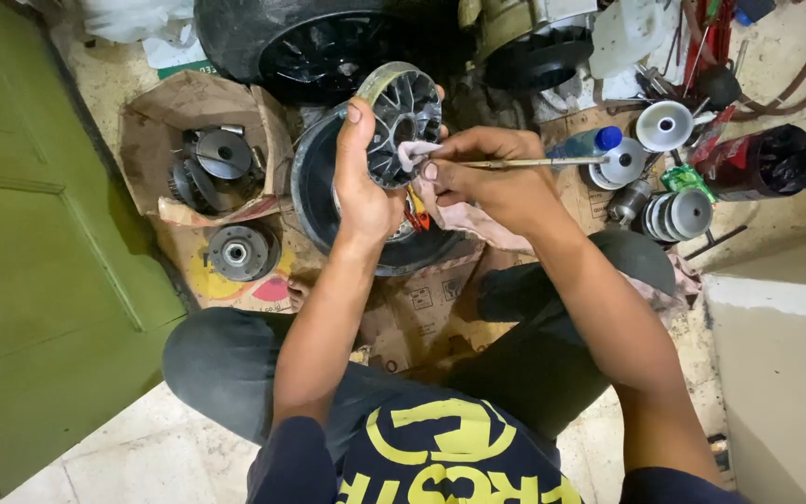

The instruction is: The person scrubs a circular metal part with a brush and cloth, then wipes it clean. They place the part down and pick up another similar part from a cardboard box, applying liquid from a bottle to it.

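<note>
Holding a finned metal pulley wheel (pixel 403 121) up on edge above a large black drum (pixel 328 201) on the floor, left hand (pixel 366 177) wrapped round its rim, thumb on the near face and fingers behind. Gripping a thin metal rod (pixel 524 162) in the right hand (pixel 487 177), closed around it pen-fashion, with a scrap of pale cloth (pixel 414 152) bunched at the tip and pressed into the centre of the wheel. Judging by that, cleaning of the hub underway and not finished: cloth at the bore, fins and outer face looking greyish, though hard to tell how much grime is left. Both forearms reaching forward over bent knees, left wrist cocked up, right wrist turned inward toward the wheel. More parts laid out nearby on flattened cardboard (pixel 422 308): a dark clutch assembly (pixel 216 163) in an open box to the left, a smaller round hub (pixel 240 252) below it, and shiny pulley discs (pixel 678 215) to the right beside a blue-capped bottle (pixel 590 142). A tyre (pixel 310 42) lying beyond the drum.
</note>
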